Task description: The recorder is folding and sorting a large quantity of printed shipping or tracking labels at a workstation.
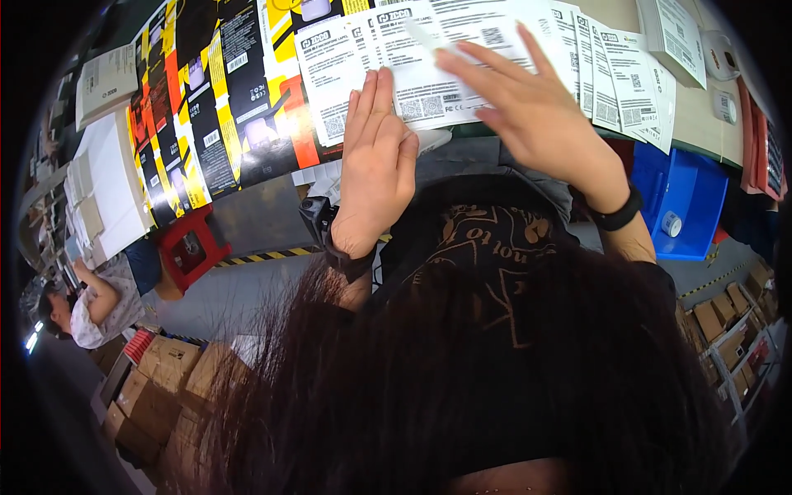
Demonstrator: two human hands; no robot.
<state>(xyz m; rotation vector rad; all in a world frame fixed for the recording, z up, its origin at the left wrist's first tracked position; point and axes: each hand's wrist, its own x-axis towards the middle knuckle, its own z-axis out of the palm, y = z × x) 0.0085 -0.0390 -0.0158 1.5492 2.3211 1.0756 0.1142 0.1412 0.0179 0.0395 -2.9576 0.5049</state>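
My left hand (375,165) lies on printed white sheets (326,91), its fingers stretched out side by side; it is open. Above the sheets my right hand (544,120) is somewhat blurred, with its fingers spread apart. A narrow, pale, translucent strip (421,34) shows beyond its fingertips, and I cannot tell whether it is held. The white sheets carry dark text and square codes. More of them fan out to the right (623,87), overlapping one another. The undersides of both hands are hidden.
Glossy black, yellow and red printed sheets (247,99) cover the table's left part. A white stack (672,41) stands at the far right, near a small round container (724,107). Below hang a blue bin (685,194) and a red stool (191,247). Another person (103,297) is at left; cardboard boxes (169,363) stand behind.
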